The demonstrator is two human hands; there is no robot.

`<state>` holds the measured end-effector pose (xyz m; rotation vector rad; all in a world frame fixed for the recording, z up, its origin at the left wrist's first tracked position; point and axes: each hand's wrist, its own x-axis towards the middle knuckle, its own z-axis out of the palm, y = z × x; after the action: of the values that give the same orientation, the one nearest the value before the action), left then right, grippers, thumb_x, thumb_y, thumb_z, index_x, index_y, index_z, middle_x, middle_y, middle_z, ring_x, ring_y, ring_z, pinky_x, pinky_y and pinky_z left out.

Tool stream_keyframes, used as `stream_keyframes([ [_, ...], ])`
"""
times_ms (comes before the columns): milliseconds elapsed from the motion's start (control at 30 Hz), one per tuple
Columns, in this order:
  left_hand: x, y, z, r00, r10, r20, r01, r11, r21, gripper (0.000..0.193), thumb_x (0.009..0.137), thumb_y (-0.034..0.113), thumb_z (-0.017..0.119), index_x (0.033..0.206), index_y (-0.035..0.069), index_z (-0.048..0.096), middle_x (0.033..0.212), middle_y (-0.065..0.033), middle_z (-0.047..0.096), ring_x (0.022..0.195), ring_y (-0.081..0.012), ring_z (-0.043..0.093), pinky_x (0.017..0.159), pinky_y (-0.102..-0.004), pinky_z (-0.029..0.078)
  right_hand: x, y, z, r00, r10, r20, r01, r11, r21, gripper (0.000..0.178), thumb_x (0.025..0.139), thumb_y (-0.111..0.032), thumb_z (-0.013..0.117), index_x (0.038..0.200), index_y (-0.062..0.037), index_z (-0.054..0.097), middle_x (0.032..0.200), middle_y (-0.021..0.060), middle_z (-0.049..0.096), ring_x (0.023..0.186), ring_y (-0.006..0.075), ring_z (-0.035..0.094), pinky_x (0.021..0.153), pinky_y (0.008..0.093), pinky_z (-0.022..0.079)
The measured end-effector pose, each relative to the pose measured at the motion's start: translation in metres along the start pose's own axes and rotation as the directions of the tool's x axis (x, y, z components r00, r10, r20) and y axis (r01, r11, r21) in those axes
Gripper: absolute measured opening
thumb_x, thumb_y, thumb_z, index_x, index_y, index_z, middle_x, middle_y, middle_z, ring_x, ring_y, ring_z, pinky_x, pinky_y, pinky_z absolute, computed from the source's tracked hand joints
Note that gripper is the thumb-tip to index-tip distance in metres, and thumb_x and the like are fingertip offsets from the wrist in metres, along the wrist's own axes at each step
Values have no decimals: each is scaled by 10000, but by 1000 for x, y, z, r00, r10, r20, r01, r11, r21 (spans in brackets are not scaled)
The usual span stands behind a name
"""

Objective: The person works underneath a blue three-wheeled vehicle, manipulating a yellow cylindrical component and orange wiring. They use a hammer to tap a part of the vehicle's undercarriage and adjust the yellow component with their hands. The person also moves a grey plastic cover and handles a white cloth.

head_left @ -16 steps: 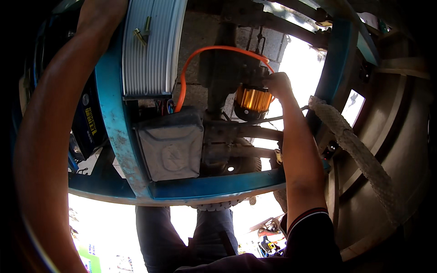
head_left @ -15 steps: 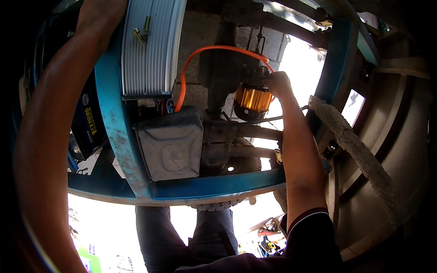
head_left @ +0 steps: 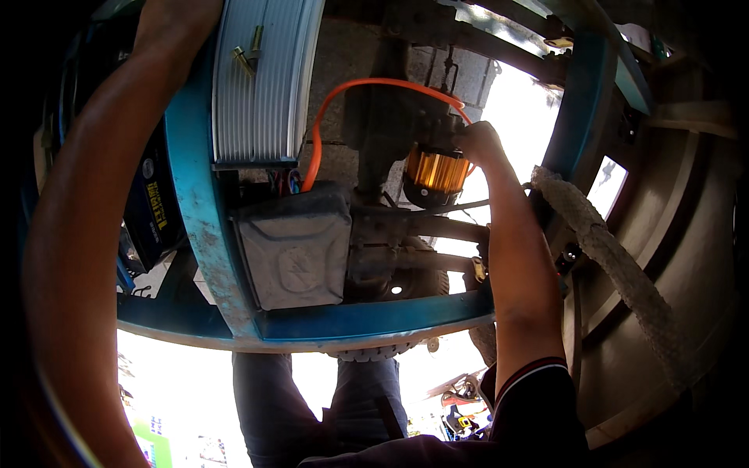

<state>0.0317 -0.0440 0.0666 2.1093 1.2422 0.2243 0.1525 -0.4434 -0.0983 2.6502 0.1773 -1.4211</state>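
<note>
My right hand (head_left: 477, 143) is at the end of a motor with a copper-coloured finned body (head_left: 435, 170). Its fingers look curled, but what they grip is hidden behind the hand. An orange cable (head_left: 315, 144) arches from beside a grey cover (head_left: 292, 253) to the motor end by that hand. At the upper left, my left hand (head_left: 181, 22) lies by the blue metal frame (head_left: 204, 226), its fingers cut off by the picture's top edge. Beside it is a silver finned box (head_left: 264, 117), with two brass-coloured bolts (head_left: 245, 59) lying on top.
A dark battery (head_left: 158, 199) sits left of the frame, under my left forearm. To the right, a thick wrapped cable bundle (head_left: 597, 238) slants down beside a curved panel (head_left: 663, 257). Dark axle parts and a tyre (head_left: 373, 353) lie below the frame. Tools (head_left: 464, 421) lie at the lower right.
The view has shifted slightly, so the frame and box sit a little further right. My right hand stays at the motor end; my left stays at the upper left.
</note>
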Motion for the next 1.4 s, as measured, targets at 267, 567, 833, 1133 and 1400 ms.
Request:
stream_keyframes([
  [267, 3, -2, 2, 999, -26, -25, 26, 999, 25, 646, 1074, 492, 363, 1343, -46, 597, 1347, -293, 613, 1301, -433, 557, 1080, -449, 432, 3, 0, 3, 998, 61, -14, -60, 998, 16, 323, 892, -239, 667, 1119, -21, 741, 1112, 215, 733, 1064, 359, 710, 909, 462, 552],
  [567, 4, -3, 2, 1000, -22, -8, 22, 1000, -10, 635, 1077, 481, 370, 1350, -49, 591, 1346, -291, 614, 1296, -429, 562, 1079, -446, 432, 1, -1, 6, 999, 24, -45, -25, 999, -21, 329, 873, -244, 680, 1132, -50, 743, 1121, 199, 736, 1081, 354, 706, 923, 454, 553],
  [833, 0, 2, -2, 998, -56, 16, 56, 998, -17, 650, 1075, 495, 361, 1365, -44, 580, 1366, -294, 599, 1310, -431, 549, 1080, -451, 430, 4, 0, 7, 996, 71, -55, -72, 997, -15, 356, 865, -226, 681, 1142, -6, 723, 1135, 214, 731, 1090, 361, 704, 917, 452, 555],
  [1133, -2, 7, -1, 997, -79, 3, 79, 997, -3, 663, 1072, 511, 356, 1375, -37, 573, 1388, -303, 578, 1325, -447, 530, 1089, -462, 420, -6, -13, -2, 993, 113, -46, -114, 993, -17, 351, 871, -231, 681, 1140, -9, 724, 1159, 209, 726, 1102, 358, 703, 931, 449, 553],
  [1400, -1, 4, -5, 999, -45, 29, 45, 999, 2, 647, 1080, 497, 350, 1347, -39, 595, 1359, -304, 597, 1303, -452, 544, 1084, -457, 422, -5, -20, -8, 994, 105, -5, -105, 994, -35, 337, 863, -201, 677, 1137, -13, 729, 1130, 214, 732, 1086, 355, 709, 924, 450, 555],
])
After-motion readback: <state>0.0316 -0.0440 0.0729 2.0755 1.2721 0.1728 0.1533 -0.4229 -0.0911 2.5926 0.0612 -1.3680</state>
